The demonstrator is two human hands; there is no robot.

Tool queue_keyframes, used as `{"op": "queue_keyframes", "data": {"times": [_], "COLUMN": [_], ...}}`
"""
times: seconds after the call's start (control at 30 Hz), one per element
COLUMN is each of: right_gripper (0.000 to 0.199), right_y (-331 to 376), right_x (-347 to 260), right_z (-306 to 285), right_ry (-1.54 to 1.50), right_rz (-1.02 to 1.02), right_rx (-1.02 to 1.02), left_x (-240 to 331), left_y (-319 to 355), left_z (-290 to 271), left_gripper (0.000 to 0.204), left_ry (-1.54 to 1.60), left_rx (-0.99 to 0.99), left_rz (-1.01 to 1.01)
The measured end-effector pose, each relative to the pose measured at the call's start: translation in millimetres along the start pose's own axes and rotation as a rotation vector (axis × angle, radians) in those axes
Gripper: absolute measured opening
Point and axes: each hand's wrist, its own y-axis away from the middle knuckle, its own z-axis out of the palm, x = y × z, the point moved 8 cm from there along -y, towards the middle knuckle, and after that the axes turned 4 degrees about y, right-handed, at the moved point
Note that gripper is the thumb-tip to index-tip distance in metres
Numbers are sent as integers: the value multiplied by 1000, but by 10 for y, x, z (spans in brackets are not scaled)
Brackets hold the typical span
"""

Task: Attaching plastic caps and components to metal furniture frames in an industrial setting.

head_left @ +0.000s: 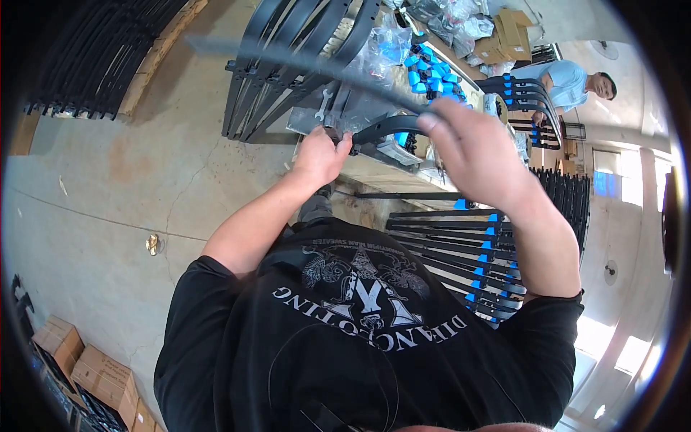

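Note:
A curved black tube (392,127) runs over the edge of the workbench between my hands. My left hand (320,155) is closed around the tube's near-left end, where a dark fitting shows between thumb and fingers. Closer to the camera, my right hand (479,147) grips one end of a long, thin dark bar (317,63), which slants up to the left and is smeared by motion. Part of the curved tube passes out of sight behind that hand. An open-ended wrench (323,105) lies on the bench just beyond my left hand.
Several curved black frames (288,65) stand beyond the bench. Blue plastic parts (434,74) and clear bags (385,54) cover its far side. Black bars with blue pieces (461,252) lean at right. A person in light blue (565,83) stands back right. Stacked black parts (93,57) sit far left.

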Motion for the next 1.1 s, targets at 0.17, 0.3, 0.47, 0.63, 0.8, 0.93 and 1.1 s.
{"op": "queue_keyframes", "data": {"times": [0.17, 0.3, 0.47, 0.63, 0.8, 0.93, 1.1], "right_gripper": [31, 29, 28, 29, 26, 23, 23], "right_y": [177, 180, 359, 376, 441, 370, 323], "right_x": [-255, 444, 428, 1017, 1132, 1191, 1317], "right_z": [-553, 1055, 689, 842, 1050, 1022, 1063], "right_ry": [-521, -19, -65, 70, 47, 22, 55], "right_rz": [-80, 277, 106, 127, 103, 176, 195], "right_rx": [610, -365, -4, 204, 423, 457, 555], "left_x": [58, -201, -1349, -1112, -860, -1108, -950], "left_y": [29, 151, 538, 492, 384, 379, 447], "left_z": [-73, 123, 530, 262, 212, 608, 694], "left_gripper": [48, 43, 45, 43, 37, 22, 39], "left_ry": [21, -97, -231, -102, 31, 583, 825], "left_rx": [19, 49, -168, -208, -167, -188, -242], "left_rz": [64, 140, -155, -254, -197, -210, -295]}}
